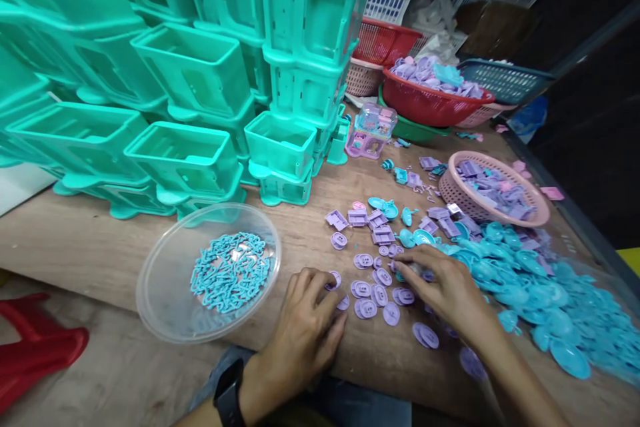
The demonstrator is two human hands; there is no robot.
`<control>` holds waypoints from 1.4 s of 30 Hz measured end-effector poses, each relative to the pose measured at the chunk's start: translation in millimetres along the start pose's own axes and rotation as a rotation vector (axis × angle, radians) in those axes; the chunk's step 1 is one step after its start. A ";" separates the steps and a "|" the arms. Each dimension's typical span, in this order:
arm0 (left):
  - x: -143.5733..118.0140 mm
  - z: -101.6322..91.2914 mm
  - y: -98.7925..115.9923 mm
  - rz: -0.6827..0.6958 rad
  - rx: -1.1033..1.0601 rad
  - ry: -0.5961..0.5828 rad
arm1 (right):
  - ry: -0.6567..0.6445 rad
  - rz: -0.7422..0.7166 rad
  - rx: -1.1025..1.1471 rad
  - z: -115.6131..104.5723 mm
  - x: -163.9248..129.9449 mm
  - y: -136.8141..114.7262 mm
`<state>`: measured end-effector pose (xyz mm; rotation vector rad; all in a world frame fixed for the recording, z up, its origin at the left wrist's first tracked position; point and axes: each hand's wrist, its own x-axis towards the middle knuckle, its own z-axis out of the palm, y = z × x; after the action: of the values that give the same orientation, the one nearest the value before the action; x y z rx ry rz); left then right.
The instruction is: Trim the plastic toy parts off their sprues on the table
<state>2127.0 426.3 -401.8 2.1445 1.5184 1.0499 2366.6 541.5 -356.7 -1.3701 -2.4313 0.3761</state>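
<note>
A: Nearest, the left hand [305, 330], a black watch [230, 390] on its wrist, lies palm-down on the wooden table [100, 247]. Fingers loosely spread, tips touching one purple disc [334, 278], clamped on nothing.

B: Right hand [443, 287]?

A: Just beside it, fingers drawn together over the small purple discs [373, 293]. Whether it pinches one, I can't tell; the fingertips hide it.

B: How would the discs handle?

A: I judge them light, stiff molded plastic, smooth enough to skid. Best pinched by the rim or slid along the tabletop. They lie flat, faces up, scattered between the hands. Round, so no long axis; their slots point every way.

B: Farther out?

A: Clear bowl [165, 293] of blue curly bits left; blue saucers [540, 293] heaped right. Beyond, a pink basket [537, 213], then stacked teal housings [195, 73] and red baskets [425, 103].
</note>
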 end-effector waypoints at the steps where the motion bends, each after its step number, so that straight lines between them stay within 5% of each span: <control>1: -1.9 -0.5 0.3 -0.010 0.002 0.003 | -0.004 -0.010 -0.015 5.0 1.3 -3.8; 10: -14.4 -10.5 -7.1 -0.110 -0.038 0.000 | -0.137 -0.100 -0.104 14.4 19.8 -9.5; 18: -4.3 -16.1 -7.8 -0.234 -0.122 -0.124 | -0.066 -0.116 -0.032 14.6 10.5 -5.9; 26: 4.0 -15.0 -7.7 -0.219 -0.106 -0.146 | -0.028 -0.193 -0.002 21.1 11.0 0.3; 31: 5.4 -14.7 -0.7 -0.174 0.002 -0.187 | 0.073 -0.074 -0.006 10.2 3.2 0.8; 36: 2.2 -15.4 -2.3 -0.183 -0.024 -0.180 | 0.127 0.133 0.056 -11.0 -16.6 -13.3; 42: -2.8 -15.7 -5.8 -0.171 -0.064 -0.143 | -0.073 0.040 0.182 2.1 -25.2 -56.6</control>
<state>2111.4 423.6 -395.8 1.9622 1.5473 0.8567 2334.1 491.1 -340.9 -1.3496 -2.3619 0.6516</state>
